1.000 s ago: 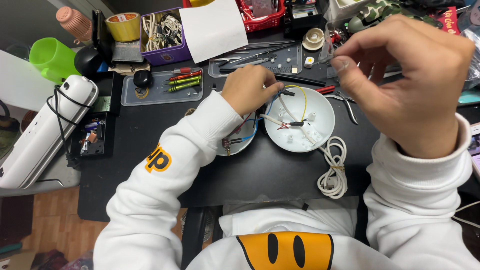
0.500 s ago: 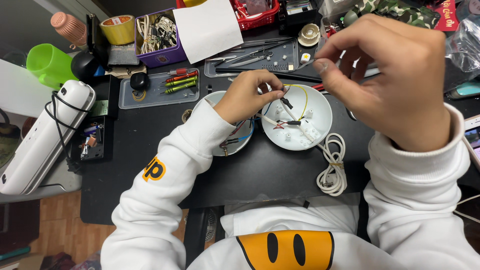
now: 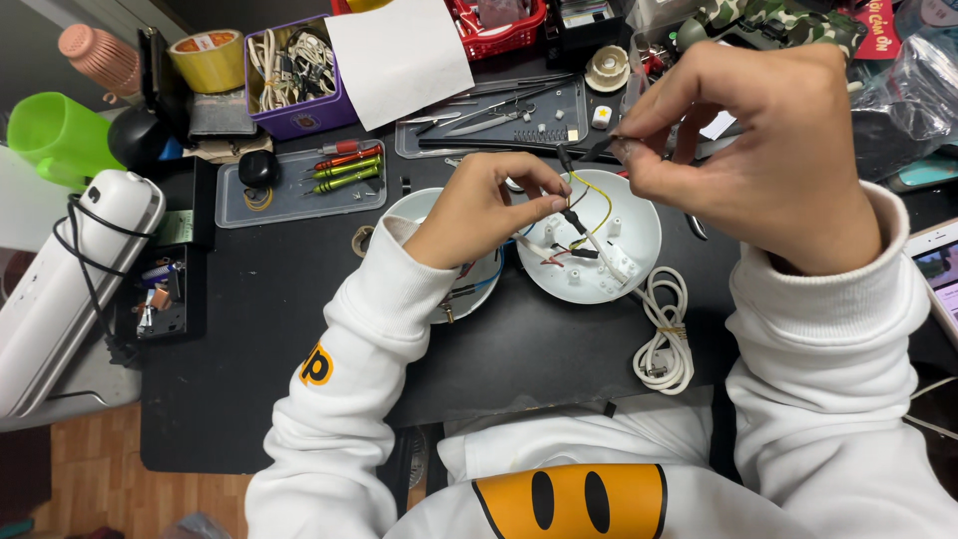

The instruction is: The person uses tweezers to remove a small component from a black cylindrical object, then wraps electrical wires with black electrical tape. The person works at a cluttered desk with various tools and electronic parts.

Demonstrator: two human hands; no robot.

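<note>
A round white lamp housing point(image 3: 624, 250) lies open on the black desk point(image 3: 249, 329), with thin yellow, red and black wires point(image 3: 589, 205) rising out of it. My left hand point(image 3: 489, 205) pinches the wires just above the housing. Raised closer to the camera, my right hand point(image 3: 748, 150) grips a thin dark tool point(image 3: 599, 148) whose tip meets the wire ends. A second white round shell point(image 3: 469, 284) sits under my left wrist. A coiled white cable point(image 3: 664, 344) trails from the housing.
A clear tray with screwdrivers point(image 3: 344, 170) and a tray with tweezers point(image 3: 499, 115) lie behind the housing. A purple box of cables point(image 3: 294, 70), yellow tape roll point(image 3: 205, 55), green cup point(image 3: 55, 135) and long white device point(image 3: 70, 269) crowd the left side.
My left hand has shifted right from the smaller shell onto the wires above the housing. My right hand has come down a little, toward the wire ends.
</note>
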